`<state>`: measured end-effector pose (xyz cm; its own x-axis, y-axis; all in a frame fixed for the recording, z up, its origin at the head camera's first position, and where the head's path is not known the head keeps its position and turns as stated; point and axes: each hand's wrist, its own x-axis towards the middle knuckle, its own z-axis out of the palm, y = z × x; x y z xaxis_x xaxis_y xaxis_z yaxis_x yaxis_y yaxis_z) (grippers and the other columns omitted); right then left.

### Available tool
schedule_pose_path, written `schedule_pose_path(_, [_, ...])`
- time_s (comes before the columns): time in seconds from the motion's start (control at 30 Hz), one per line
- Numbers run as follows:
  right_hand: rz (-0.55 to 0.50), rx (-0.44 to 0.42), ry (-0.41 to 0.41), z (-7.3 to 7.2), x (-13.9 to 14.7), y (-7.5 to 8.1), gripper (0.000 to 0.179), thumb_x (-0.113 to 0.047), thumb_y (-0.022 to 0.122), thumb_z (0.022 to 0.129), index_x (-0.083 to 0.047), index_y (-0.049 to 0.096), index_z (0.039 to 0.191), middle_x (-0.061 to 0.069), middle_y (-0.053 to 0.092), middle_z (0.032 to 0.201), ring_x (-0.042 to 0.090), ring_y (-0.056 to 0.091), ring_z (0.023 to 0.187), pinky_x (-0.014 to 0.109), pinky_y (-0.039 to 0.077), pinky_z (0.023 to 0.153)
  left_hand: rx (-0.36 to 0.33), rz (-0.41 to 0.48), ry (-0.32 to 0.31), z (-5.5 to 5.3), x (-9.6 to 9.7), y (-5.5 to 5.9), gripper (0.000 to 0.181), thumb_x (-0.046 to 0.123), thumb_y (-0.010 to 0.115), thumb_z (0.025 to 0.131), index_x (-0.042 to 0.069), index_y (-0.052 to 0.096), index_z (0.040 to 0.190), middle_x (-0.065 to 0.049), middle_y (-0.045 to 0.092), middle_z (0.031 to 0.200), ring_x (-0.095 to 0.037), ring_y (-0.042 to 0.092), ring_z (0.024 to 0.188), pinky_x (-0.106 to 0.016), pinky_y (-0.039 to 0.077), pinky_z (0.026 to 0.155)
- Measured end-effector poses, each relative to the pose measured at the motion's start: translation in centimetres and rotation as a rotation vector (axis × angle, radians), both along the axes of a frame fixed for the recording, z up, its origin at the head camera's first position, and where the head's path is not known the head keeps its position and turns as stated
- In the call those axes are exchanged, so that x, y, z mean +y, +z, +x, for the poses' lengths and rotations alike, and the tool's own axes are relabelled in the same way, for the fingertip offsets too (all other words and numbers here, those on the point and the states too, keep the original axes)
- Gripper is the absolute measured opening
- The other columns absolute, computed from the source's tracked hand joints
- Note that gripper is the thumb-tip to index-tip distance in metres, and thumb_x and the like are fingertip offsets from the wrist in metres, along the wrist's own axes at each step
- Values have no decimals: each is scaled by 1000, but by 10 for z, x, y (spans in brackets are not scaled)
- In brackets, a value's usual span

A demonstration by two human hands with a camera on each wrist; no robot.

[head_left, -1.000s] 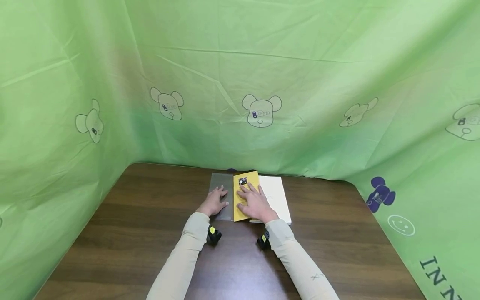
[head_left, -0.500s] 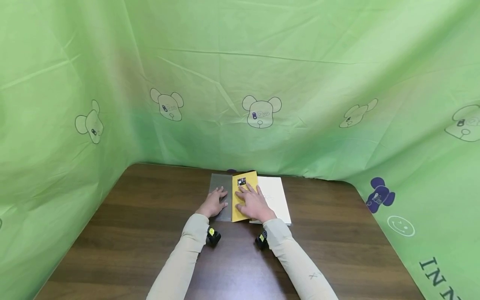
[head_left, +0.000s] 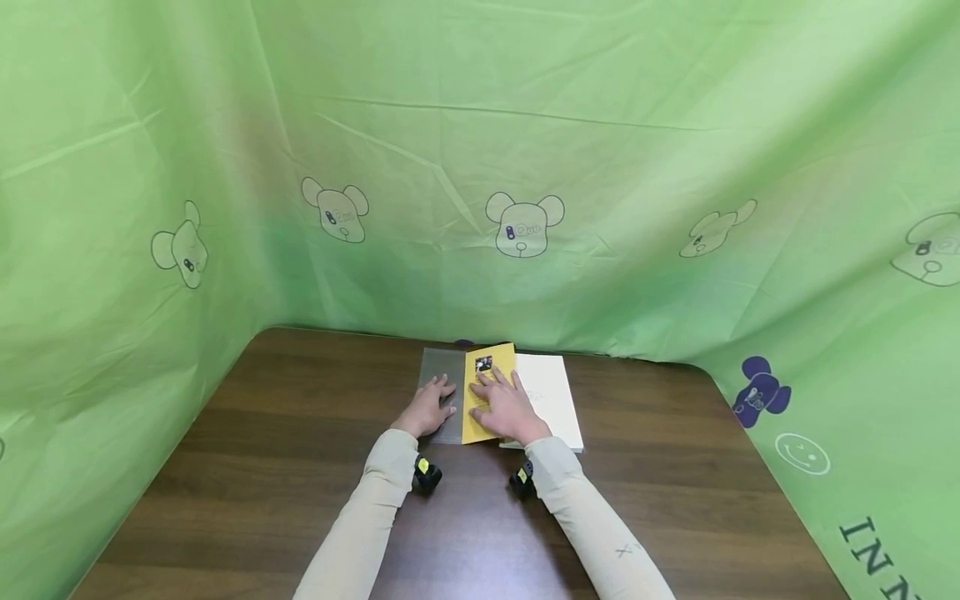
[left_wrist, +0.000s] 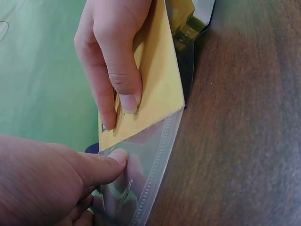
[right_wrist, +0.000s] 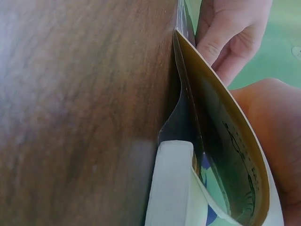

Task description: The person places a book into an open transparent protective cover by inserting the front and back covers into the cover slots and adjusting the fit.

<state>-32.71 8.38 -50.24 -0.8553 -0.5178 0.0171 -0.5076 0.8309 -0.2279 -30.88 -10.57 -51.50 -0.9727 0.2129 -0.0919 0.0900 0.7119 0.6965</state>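
Note:
A book lies with its yellow cover flap [head_left: 473, 423] turned to the left and its white pages [head_left: 551, 400] showing at the right. Left of the flap lies a clear plastic cover [head_left: 448, 429], its ribbed edge strip [left_wrist: 153, 183] visible in the left wrist view. My left hand [head_left: 426, 408] rests on the plastic, thumb near the flap's edge. My right hand [head_left: 510, 410] presses the yellow flap with spread fingers. In the right wrist view the flap's underside [right_wrist: 207, 103] arches above the table, beside the white page block [right_wrist: 171, 183]. Whether the flap's edge is under the plastic I cannot tell.
The brown wooden table [head_left: 285, 467] spreads around the book on the sides and in front. A green curtain [head_left: 420, 208] printed with bear faces hangs right behind the table's far edge.
The yellow flap and my right hand have shifted slightly left over the clear plastic. My left hand has stayed nearly still.

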Motion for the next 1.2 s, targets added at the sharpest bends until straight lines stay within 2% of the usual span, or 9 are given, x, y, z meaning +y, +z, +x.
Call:
schedule_pose_path(0.27, [-3, -9, 0, -4, 3, -2, 55, -40, 62, 95, -15, 59, 144, 10, 40, 161, 37, 19, 155, 65, 6, 124, -8, 1, -5, -1, 0, -1, 50, 12, 63, 101, 3, 51, 148, -18, 31, 164, -39, 21, 154, -58, 25, 123])
schedule_pose_path(0.5, [-43, -28, -29, -6, 5, -2, 60, -47, 67, 92, -19, 59, 145, 16, 29, 165, 40, 11, 156, 65, 4, 124, -14, 1, -2, 0, -1, 0, 50, 13, 62, 101, 4, 51, 149, -17, 30, 165, -38, 21, 154, -57, 24, 123])
schedule_pose_path(0.7, [-41, -63, -11, -7, 6, 2, 60, -46, 69, 91, -18, 60, 144, 18, 31, 164, 40, 14, 156, 65, 5, 124, -17, -4, -10, -1, -2, 0, 50, 13, 62, 101, 4, 51, 149, -18, 30, 165, -39, 21, 154, -58, 24, 123])
schedule_pose_path(0.93, [-51, -125, -1, -7, 8, 5, 59, -43, 72, 91, -19, 60, 143, 18, 31, 164, 39, 14, 156, 65, 2, 124, -32, -2, -27, 1, -4, 0, 49, 12, 62, 101, 5, 51, 149, -18, 30, 165, -40, 20, 154, -59, 24, 123])
schedule_pose_path(1.2, [-51, -121, 8, -9, 7, 10, 60, -43, 72, 91, -18, 60, 143, 16, 29, 165, 37, 13, 157, 63, 0, 124, -38, 0, -27, -2, -6, 2, 49, 14, 61, 102, 6, 51, 150, -16, 28, 166, -39, 19, 154, -59, 24, 123])
